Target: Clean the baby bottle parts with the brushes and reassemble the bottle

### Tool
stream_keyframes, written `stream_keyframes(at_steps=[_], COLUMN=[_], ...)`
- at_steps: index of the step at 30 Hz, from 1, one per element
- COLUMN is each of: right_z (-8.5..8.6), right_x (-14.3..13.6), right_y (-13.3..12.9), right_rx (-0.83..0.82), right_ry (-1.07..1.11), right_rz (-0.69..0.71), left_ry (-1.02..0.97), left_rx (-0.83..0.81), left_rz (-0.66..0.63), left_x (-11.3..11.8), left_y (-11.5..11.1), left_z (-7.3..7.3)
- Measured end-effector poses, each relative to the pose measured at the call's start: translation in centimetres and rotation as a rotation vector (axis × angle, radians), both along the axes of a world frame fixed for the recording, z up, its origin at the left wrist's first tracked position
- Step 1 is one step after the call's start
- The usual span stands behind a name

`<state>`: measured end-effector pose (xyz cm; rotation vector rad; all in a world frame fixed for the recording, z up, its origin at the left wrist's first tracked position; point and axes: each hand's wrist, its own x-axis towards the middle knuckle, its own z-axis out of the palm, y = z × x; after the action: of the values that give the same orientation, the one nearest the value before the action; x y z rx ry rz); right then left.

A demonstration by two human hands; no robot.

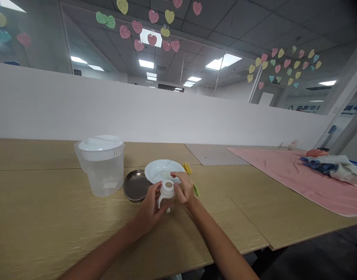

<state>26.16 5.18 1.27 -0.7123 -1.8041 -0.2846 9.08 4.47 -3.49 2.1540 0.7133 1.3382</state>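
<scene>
A small clear bottle with a white collar and white handles (167,191) is held upright between my hands, low over the table. A round opening shows in the top of the collar. My left hand (150,206) is closed around the bottle's left side and handle. My right hand (184,188) grips the collar from the right, thumb against its side and index finger bent above it. Just behind stands a white bowl (155,168) with something pale and clear inside, hard to make out. To the left of the bowl lies a round metal dish (134,187).
A clear lidded pitcher (105,171) stands to the left. Right of the bowl lies a yellow thing with a green handle (187,168), partly behind my right hand. A pink cloth (297,175) with bundled fabrics (335,167) covers the right side. A white wall (137,112) borders the table's back.
</scene>
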Motion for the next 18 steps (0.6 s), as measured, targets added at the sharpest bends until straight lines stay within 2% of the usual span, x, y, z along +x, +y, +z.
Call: stream_keyframes(at_steps=[5, 10, 14, 18], right_z=[0.1, -0.1, -0.2, 0.0], right_x=[-0.8, 0.6, 0.8, 0.0], right_y=[0.0, 0.4, 0.4, 0.1], right_rx=[0.050, 0.017, -0.030, 0.048], right_ry=[-0.156, -0.109, -0.170, -0.186], right_rz=[0.021, -0.035, -0.064, -0.055], left_ry=[0.002, -0.005, -0.004, 0.006], left_rx=[0.005, -0.003, 0.005, 0.040], left_rz=[0.009, -0.009, -0.013, 0.008], left_x=[0.0, 0.0, 0.0, 0.0], left_y=[0.1, 0.0, -0.1, -0.1], left_z=[-0.1, -0.1, 0.2, 0.2])
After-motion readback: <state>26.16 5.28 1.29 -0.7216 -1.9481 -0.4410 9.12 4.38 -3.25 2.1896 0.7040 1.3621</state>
